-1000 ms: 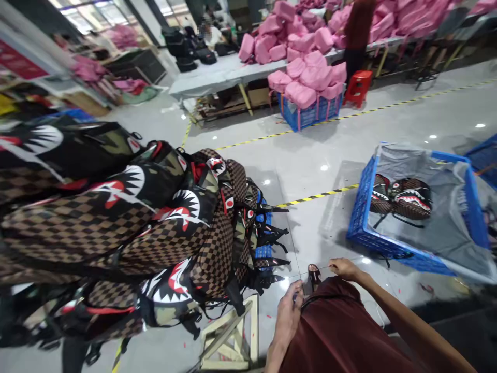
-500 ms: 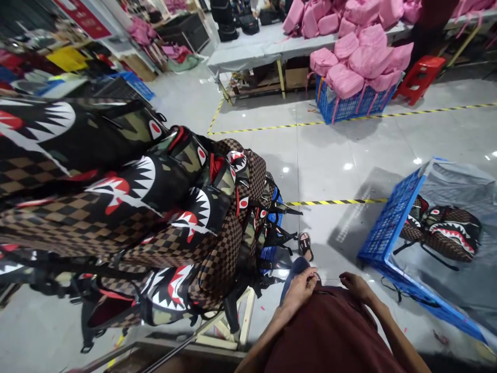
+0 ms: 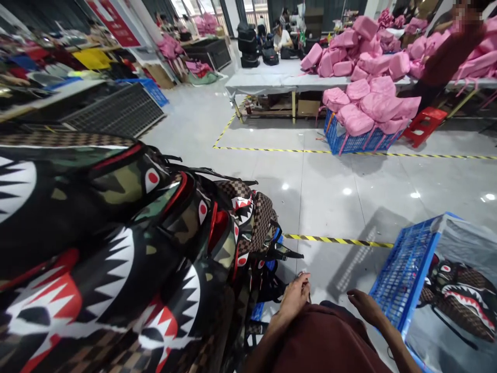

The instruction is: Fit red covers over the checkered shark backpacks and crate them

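My left hand (image 3: 295,296) hangs in front of my dark red top, its fingers curled together; what they hold, if anything, is too small to make out. My right hand (image 3: 365,306) hangs apart from it with fingers loosely curled, and nothing shows in it. To the left rises a big pile of backpacks (image 3: 116,269) with brown checks, camouflage patches and printed shark mouths. The pile's edge lies close beside my left hand. Nearest to my right hand is a blue plastic crate (image 3: 406,264) with a grey liner, holding shark-print backpacks (image 3: 462,298).
Pink bags heap over another blue crate (image 3: 365,141) and a white table (image 3: 267,83). A red stool (image 3: 423,127) and a person in dark red (image 3: 446,57) are beside them. Yellow-black tape (image 3: 337,240) crosses the tiled floor. A dark mesh panel (image 3: 116,109) stands left.
My view has tilted up and come nearer the backpack pile, which fills more of the left. The far room shows more. Both hands remain low before my body, apart from each other.
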Motion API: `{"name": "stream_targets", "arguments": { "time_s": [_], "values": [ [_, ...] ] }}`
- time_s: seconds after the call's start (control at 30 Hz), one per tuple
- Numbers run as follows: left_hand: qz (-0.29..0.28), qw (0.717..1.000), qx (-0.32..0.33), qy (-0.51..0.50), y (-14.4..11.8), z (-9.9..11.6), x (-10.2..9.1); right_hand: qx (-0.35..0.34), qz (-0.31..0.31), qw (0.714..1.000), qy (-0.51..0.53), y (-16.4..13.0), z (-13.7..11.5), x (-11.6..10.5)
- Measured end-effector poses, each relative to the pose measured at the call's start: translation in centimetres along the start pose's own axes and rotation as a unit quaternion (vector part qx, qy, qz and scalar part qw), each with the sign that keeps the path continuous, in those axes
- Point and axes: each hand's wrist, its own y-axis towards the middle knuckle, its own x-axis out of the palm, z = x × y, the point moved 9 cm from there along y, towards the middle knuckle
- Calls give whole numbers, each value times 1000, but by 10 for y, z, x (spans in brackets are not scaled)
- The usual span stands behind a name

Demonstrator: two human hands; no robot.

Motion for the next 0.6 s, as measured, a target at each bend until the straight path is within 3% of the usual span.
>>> {"name": "stream_targets", "arguments": {
  "time_s": [0.17, 0.37, 0.47, 0.6],
  "values": [
    [0, 999, -46, 12, 29, 8, -44, -10, 21, 999, 43, 59, -9, -21],
    [-2, 994, -108, -7, 62, 20, -72, -7, 41, 997, 67, 127, 9, -39],
    [-8, 993, -114, -7, 89, 28, -81, 14, 56, 994, 90, 168, 19, -66],
    [10, 993, -118, 14, 131, 44, -99, 6, 60, 996, 62, 226, 9, -118]
  ]
}}
